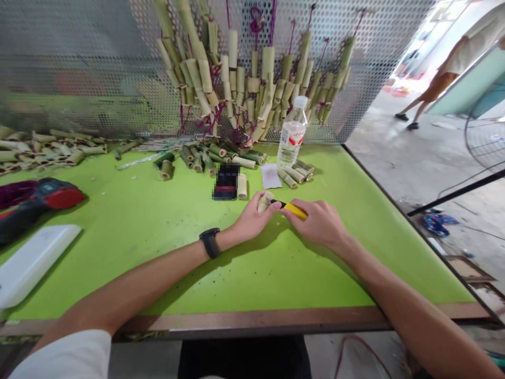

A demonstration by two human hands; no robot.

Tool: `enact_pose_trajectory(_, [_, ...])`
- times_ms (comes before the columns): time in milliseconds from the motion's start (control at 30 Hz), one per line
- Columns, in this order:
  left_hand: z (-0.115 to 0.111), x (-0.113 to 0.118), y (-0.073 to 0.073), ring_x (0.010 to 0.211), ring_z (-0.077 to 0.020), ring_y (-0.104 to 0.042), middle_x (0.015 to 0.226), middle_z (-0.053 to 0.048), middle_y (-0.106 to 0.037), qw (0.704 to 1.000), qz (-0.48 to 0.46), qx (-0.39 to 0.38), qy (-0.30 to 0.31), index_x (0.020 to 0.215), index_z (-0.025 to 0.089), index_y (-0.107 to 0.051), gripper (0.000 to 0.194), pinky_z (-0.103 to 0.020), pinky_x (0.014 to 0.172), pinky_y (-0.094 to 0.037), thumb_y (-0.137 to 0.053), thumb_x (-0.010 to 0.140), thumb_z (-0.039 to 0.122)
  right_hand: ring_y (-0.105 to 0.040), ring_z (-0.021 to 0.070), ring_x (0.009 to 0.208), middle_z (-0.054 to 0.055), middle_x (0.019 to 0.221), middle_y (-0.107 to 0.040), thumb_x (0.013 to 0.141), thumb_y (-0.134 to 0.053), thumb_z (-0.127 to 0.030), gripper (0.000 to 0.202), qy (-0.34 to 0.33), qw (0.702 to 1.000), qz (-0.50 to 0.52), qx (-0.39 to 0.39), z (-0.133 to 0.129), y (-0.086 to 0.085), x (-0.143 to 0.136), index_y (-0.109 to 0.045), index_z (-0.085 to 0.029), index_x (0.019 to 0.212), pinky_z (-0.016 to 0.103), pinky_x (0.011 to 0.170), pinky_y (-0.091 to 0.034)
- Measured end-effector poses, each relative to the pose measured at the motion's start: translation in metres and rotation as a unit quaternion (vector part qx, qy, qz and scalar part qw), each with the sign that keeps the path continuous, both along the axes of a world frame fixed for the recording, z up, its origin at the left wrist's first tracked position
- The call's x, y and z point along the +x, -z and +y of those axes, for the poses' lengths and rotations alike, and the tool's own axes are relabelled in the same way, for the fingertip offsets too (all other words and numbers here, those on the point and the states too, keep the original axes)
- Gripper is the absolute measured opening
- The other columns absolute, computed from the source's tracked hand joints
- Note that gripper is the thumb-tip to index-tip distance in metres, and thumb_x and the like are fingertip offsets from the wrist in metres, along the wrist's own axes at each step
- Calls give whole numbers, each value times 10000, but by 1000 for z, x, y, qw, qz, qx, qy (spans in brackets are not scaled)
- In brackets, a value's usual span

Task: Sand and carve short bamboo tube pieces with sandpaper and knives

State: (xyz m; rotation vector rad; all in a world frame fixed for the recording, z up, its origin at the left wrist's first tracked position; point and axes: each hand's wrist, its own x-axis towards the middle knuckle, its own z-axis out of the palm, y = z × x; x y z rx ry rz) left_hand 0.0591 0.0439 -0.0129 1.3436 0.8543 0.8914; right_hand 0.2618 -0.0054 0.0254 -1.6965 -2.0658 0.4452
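My left hand is closed around a short pale bamboo piece, held just above the green table. My right hand grips a yellow utility knife, whose black tip touches the bamboo piece. A black watch sits on my left wrist. Both hands meet near the middle of the table.
Cut bamboo tubes lie at the back, with strung bamboo pieces hanging on a perforated metal screen. A water bottle, a white paper slip, a red and black tool and a white box are nearby. A person walks at far right.
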Motion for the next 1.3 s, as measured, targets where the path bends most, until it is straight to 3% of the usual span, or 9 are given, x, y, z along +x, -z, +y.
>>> enact_pose_trajectory(133, [0, 0, 2, 579, -83, -417, 772, 67, -513, 1000, 5, 3, -11, 1220, 221, -567, 554, -224, 553, -342, -854, 909, 578, -476, 149, 461, 39, 593, -638, 1028, -449, -787, 657, 3, 1000, 15, -4, 2, 2, 1, -689, -216, 807, 308, 505, -337])
enact_pose_trajectory(300, [0, -3, 2, 554, -71, -421, 787, 87, -513, 999, -18, -30, -16, 1374, 254, -476, 771, -219, 533, -352, -947, 826, 521, -469, 139, 490, 19, 595, -608, 1039, -470, -707, 595, -20, 998, 44, -28, 4, 6, 1, -638, -216, 747, 306, 523, -348])
enact_pose_trajectory(600, [-4, -5, -8, 525, -68, -380, 672, 133, -452, 998, -41, -49, 11, 1429, 243, -439, 918, -210, 508, -292, -987, 749, 524, -440, 136, 518, 4, 610, -552, 1031, -430, -772, 660, -69, 992, 89, -61, 5, 8, 1, -612, -203, 751, 300, 524, -346])
enact_pose_trajectory(1033, [-3, -5, -11, 552, -75, -377, 695, 105, -478, 999, -29, -17, 38, 1208, 234, -484, 789, -226, 532, -305, -976, 714, 604, -453, 142, 566, 8, 632, -556, 1034, -435, -721, 622, -99, 986, 110, -77, 9, 9, 5, -599, -204, 728, 302, 567, -323])
enact_pose_trajectory(1300, [-1, -3, -5, 516, -56, -341, 698, 117, -437, 1000, -18, -21, 9, 1205, 227, -498, 759, -222, 502, -259, -955, 741, 616, -451, 133, 498, 10, 585, -588, 1014, -535, -623, 504, -16, 999, 13, 28, 3, 6, 1, -674, -204, 772, 300, 541, -301])
